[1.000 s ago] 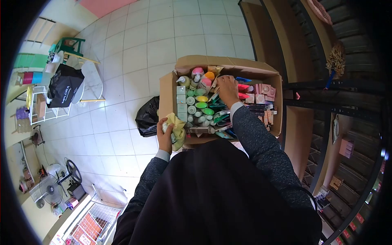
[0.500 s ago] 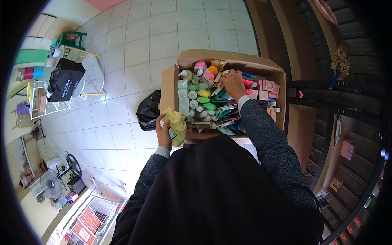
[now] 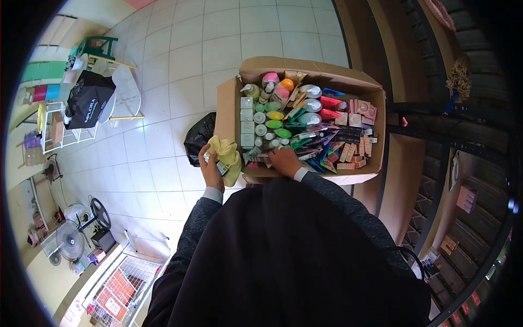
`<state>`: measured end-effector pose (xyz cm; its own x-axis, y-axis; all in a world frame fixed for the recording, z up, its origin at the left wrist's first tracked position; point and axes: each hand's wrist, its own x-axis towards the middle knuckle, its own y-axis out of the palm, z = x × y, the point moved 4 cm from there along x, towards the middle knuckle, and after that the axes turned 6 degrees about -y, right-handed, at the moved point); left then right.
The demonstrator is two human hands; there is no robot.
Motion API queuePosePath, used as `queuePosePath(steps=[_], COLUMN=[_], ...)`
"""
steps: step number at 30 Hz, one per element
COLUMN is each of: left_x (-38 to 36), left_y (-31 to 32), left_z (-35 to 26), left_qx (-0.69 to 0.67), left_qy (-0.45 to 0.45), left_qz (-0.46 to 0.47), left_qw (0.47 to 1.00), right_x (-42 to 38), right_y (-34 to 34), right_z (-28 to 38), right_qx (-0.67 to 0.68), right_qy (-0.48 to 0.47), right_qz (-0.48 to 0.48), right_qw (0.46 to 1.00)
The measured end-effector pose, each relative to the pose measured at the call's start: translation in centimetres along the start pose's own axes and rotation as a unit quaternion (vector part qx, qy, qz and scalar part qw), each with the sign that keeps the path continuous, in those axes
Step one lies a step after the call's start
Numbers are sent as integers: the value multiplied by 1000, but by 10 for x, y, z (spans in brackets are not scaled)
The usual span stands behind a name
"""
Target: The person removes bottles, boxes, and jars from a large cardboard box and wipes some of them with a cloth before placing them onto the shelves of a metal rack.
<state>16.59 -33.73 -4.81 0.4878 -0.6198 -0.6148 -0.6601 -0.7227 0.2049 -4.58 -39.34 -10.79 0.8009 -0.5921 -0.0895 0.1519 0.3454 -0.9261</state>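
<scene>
A large open cardboard box packed with toiletries lies in front of me. My left hand is closed around a yellow cloth at the box's near left corner. A small item with a dark label shows between that hand and the cloth. My right hand reaches over the near edge, its fingers curled down among tubes and packets; what they grip is hidden. Just left of it are a grey tube-like pack and white-capped bottles. Pump bottles stand farther back.
Small pale boxes line the box's left side; pink boxes fill its right. A black plastic bag lies left of the box. Dark-framed shelves rise close on the right. A fan is at far left.
My right hand has moved from the back middle of the box to its near edge, uncovering the pump bottles. My left hand keeps the yellow cloth and has shifted slightly left.
</scene>
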Motion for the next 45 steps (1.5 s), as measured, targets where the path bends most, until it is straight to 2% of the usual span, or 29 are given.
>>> queuePosePath(steps=[4,6,7,9,10,11,12,13,15,17,18,19,21,23,25,27,29,30,31,32,33,35,37,39,41,45], left_x=[-4,-10,-13,-17,-16,-16,-19,-27,-22,-39,-49,-52,-55,-85,-101,-107,-109,-96,-122,-139,-150,-157,-170,-180,-189,-216], left_y=[-4,0,4,13,19,27,36,53,74,111,131,143,159,185,207,222,238,241,253,260,266,274,285,292,295,303], left_z=[0,-3,-7,-12,-13,-15,-16,-21,-9,-14,-12,-12,-14,-34,-36,-30,-21,-8,-17,-20,-18,0,16,36,50,68], left_qx=[-8,-21,-30,-42,-39,-36,-17,-9,22,-29,-79,-75,-69,-60,-76,-70,-40,-17,-27,-29,-32,-47,-63,-64,-47,-63], left_qy=[-5,-6,-12,-13,-4,4,20,15,27,21,-45,-42,11,13,5,-21,6,24,18,-15,-48,-74,-97,-139,-156,-190], left_qz=[10,18,21,27,40,52,64,81,126,220,255,272,237,271,333,355,386,388,404,418,429,459,485,444,439,416], left_qw=[1000,1000,999,999,998,998,998,997,991,975,963,958,969,961,940,932,922,921,914,908,901,884,867,883,884,887], right_x=[0,1,1,-3,-8,-7,-9,-11,-7,-4,-7,-12,-28,-50,-71,-91,-111,-123,-134,-147,-160,-181,-203,-217,-230,-280], right_y=[2,-4,-17,-49,-70,-87,-98,-118,-165,-194,-209,-222,-239,-248,-253,-252,-248,-245,-244,-249,-251,-250,-267,-262,-252,-251], right_z=[0,-7,-7,-17,-21,-17,-15,-9,20,41,49,54,52,47,44,38,31,26,23,20,16,5,9,9,12,29], right_qx=[-33,67,64,193,267,263,451,618,591,415,346,275,266,295,266,309,331,454,568,553,559,466,163,145,155,90], right_qy=[-24,21,19,134,199,196,224,238,198,139,130,122,128,152,162,181,192,199,198,195,209,248,293,284,316,283], right_qz=[-33,-16,-19,-11,-16,-22,-83,-141,-190,-303,-333,-361,-384,-351,-384,-417,-444,-464,-475,-493,-514,-559,-536,-540,-489,-516], right_qw=[999,997,998,972,943,944,860,736,759,847,867,882,875,875,869,835,810,734,642,643,616,639,775,779,798,803])
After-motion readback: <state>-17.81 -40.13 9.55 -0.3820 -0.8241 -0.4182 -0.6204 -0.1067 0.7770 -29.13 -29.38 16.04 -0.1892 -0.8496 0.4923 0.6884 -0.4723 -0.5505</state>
